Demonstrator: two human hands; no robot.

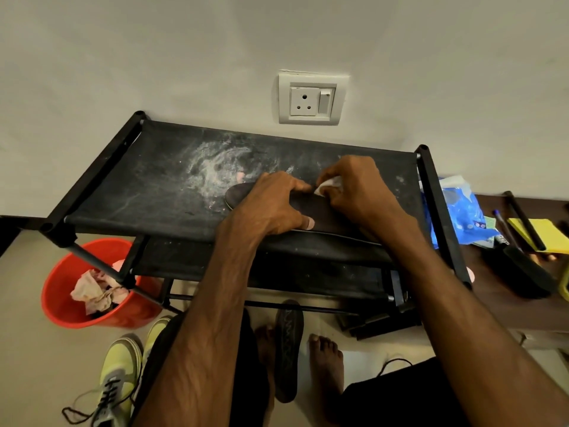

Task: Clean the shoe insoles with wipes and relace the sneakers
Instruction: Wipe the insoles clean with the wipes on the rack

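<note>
One insole [243, 194] lies on rack [138, 186] top. Left hand [271, 206] grips it, fingers curled over far edge, thumb at near edge. Right hand [360, 192] pinches wipe [331, 184] against it, fingers bunched.

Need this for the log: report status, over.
Left hand holds insole on rack. Right hand pinches wipe against it. Nothing in the way.
</note>
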